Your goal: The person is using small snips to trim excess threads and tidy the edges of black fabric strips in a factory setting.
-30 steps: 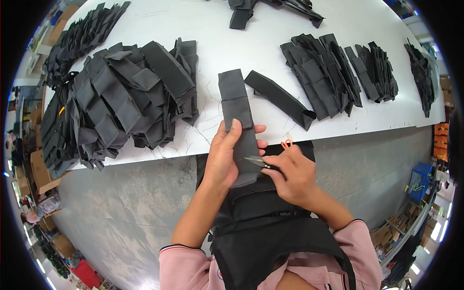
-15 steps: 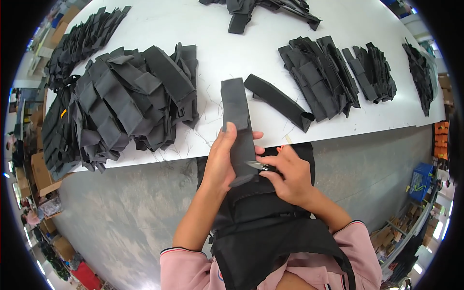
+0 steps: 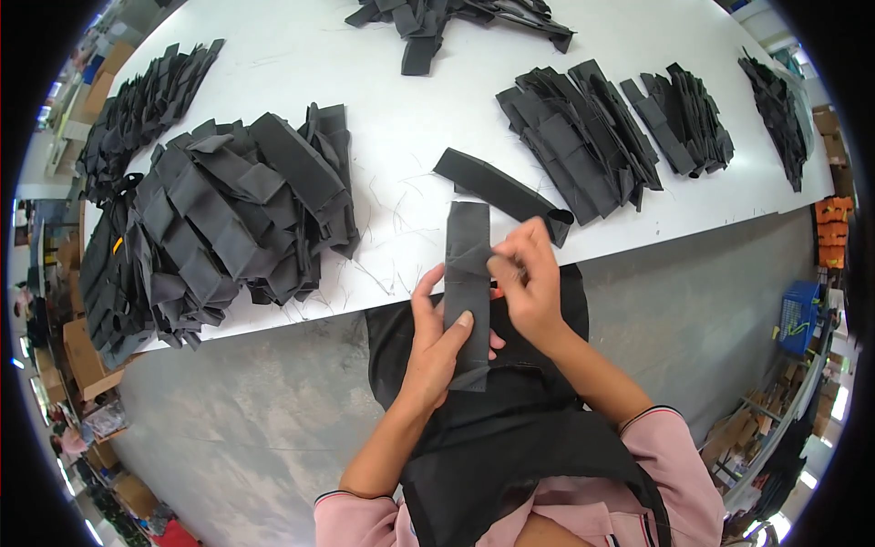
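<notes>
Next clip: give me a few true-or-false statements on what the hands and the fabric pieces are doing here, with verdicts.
1. The left hand holds a dark fabric strip. True.
2. The right hand rests flat on the table. False: it works at the strip's upper part.
3. A large heap of dark pieces lies on the person's left. True.
4. The table is black. False: it is white.
5. A single strip lies just beyond the hands. True.

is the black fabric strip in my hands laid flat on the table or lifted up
Lifted. The black fabric strip is held lengthwise between the left hand and right hand, over the table edge.
</notes>
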`<state>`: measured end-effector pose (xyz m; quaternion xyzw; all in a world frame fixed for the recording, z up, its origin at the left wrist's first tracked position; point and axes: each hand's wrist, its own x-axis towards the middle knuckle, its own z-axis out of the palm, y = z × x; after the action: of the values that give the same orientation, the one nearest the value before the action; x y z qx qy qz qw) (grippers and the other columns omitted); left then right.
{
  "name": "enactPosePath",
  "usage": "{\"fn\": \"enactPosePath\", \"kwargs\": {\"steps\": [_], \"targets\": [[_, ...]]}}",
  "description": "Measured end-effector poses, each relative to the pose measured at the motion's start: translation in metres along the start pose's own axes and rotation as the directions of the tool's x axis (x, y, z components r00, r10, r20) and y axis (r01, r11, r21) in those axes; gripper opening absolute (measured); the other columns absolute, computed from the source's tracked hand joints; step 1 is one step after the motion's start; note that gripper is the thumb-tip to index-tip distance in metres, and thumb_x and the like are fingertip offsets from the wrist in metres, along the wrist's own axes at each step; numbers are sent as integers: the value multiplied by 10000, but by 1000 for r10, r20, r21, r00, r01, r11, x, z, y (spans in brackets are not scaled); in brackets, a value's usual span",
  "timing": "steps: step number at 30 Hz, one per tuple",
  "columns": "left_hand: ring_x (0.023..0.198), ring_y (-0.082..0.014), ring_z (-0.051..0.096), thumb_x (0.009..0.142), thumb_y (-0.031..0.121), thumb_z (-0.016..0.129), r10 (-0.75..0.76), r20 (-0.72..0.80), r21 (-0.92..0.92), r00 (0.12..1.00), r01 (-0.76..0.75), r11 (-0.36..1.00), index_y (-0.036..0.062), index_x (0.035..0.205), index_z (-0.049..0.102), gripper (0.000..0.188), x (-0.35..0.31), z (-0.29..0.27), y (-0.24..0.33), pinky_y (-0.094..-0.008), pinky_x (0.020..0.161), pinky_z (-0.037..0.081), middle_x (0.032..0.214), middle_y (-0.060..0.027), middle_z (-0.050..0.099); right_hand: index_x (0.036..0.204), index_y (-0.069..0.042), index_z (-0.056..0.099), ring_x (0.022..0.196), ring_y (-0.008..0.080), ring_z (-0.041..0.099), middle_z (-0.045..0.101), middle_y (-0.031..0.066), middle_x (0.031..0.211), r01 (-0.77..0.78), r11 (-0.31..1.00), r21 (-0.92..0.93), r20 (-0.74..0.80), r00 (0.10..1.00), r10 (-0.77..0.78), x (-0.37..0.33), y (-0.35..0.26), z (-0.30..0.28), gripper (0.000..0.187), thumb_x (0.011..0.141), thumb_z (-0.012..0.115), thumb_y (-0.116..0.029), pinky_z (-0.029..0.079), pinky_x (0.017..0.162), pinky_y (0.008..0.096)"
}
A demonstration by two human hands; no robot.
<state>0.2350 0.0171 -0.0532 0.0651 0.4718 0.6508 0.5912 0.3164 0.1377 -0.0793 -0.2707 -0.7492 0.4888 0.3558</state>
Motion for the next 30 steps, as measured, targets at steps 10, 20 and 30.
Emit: {"fn": "enactPosePath", "kwargs": {"steps": [10,20,30], "targets": [[1099,-310,536,862,252,640,176,229,496,957,-271,825,-36,1047,485,376,4,-19,-8,-405,896,452,1300,-211,408,847,-38,576,653,12,484,536,-35,733,-612,595,522,322,787,527,18,0,-1,143,892,605,-170,374,541,177],[1236,-329,410,719,310,759,440,307,793,844,-483,372,0,898,614,386,17,-30,-8,-421,1010,324,1236,-135,523,944,-21,616,629,51,503,553,-1,827,-715,531,454,445,699,560,7,25,-4,178,907,562,-186,415,538,186],[1273,-274,330,655,450,796,336,149,501,930,-364,785,52,1017,612,568,20,-38,-9,-390,1032,272,1234,-80,474,1053,-53,596,641,114,578,578,49,772,-99,972,-213,207,968,144,-38,-28,-57,330,742,701,-27,437,545,230]]}}
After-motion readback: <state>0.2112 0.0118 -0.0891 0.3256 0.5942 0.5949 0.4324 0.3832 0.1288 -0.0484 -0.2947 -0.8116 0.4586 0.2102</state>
